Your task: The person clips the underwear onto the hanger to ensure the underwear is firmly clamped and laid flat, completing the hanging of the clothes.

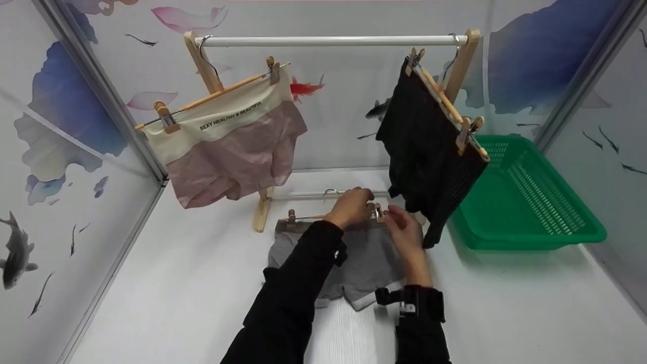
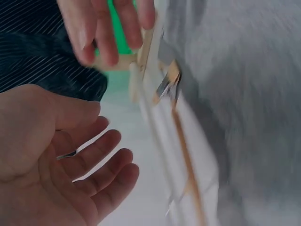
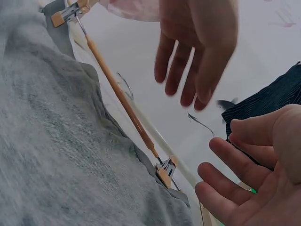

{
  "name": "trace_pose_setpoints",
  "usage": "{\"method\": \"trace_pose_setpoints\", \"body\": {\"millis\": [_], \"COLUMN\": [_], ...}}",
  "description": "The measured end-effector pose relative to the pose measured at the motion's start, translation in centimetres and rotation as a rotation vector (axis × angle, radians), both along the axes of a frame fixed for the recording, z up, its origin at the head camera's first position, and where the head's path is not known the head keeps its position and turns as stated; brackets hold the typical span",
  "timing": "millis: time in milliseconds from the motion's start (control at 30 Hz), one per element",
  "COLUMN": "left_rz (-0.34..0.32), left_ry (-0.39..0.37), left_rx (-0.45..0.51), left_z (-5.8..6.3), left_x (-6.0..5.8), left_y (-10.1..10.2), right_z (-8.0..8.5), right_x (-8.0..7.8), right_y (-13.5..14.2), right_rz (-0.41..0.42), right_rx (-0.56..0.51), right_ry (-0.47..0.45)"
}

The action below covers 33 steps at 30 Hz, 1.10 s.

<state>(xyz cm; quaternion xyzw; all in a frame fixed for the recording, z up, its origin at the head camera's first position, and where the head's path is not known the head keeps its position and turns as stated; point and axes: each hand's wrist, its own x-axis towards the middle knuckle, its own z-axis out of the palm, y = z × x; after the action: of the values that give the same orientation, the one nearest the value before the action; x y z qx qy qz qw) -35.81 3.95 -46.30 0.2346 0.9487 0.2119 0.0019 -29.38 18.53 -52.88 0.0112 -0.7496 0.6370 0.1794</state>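
Note:
Grey shorts [image 1: 366, 263] lie on the white table, their waistband held by two clips on a wooden hanger [image 3: 120, 94]. One clip [image 3: 167, 172] grips the waistband's right end, the other clip [image 3: 70, 13] its left end. My left hand [image 1: 352, 206] hovers over the hanger bar, left of the right-end clip. Close to that clip on its other side is my right hand [image 1: 407, 232]. In both wrist views the fingers of each hand are loosely bent and apart from the clips, with nothing between them.
A rack with a white rail [image 1: 328, 41] stands behind. On it hang pink-and-cream underpants [image 1: 232, 156], at left, and a dark striped garment [image 1: 429, 151], at right close beside my right hand. A green basket [image 1: 536, 237] sits at the right.

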Motion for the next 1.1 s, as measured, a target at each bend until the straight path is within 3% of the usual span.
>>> {"method": "trace_pose_setpoints", "body": {"millis": [233,367,467,700,933,1100], "left_rz": [0.064,0.115,0.135,0.188,0.163,0.133], "left_ry": [-0.024,-0.007,-0.040,-0.154,-0.150,-0.125], "left_rx": [0.027,0.047,0.087,0.132,0.151,0.156], "left_z": [-2.1,-3.6,-4.4,-5.0,-5.0,-5.3], "left_x": [-1.0,-1.6,-1.6,-1.4,-1.4,-1.7], "left_y": [2.4,2.7,2.6,2.1,2.0,1.9], "right_z": [-0.6,-0.8,-1.0,-1.2,-1.2,-1.2], "right_x": [0.0,0.1,0.1,0.2,0.0,-0.1], "right_y": [0.5,0.7,0.7,0.1,-0.1,0.0], "right_rz": [-0.046,-0.063,-0.076,-0.049,-0.024,0.007], "right_rx": [0.087,0.102,0.097,0.048,0.055,-0.111], "right_ry": [-0.038,-0.075,-0.121,-0.291,-0.356,-0.414]}}
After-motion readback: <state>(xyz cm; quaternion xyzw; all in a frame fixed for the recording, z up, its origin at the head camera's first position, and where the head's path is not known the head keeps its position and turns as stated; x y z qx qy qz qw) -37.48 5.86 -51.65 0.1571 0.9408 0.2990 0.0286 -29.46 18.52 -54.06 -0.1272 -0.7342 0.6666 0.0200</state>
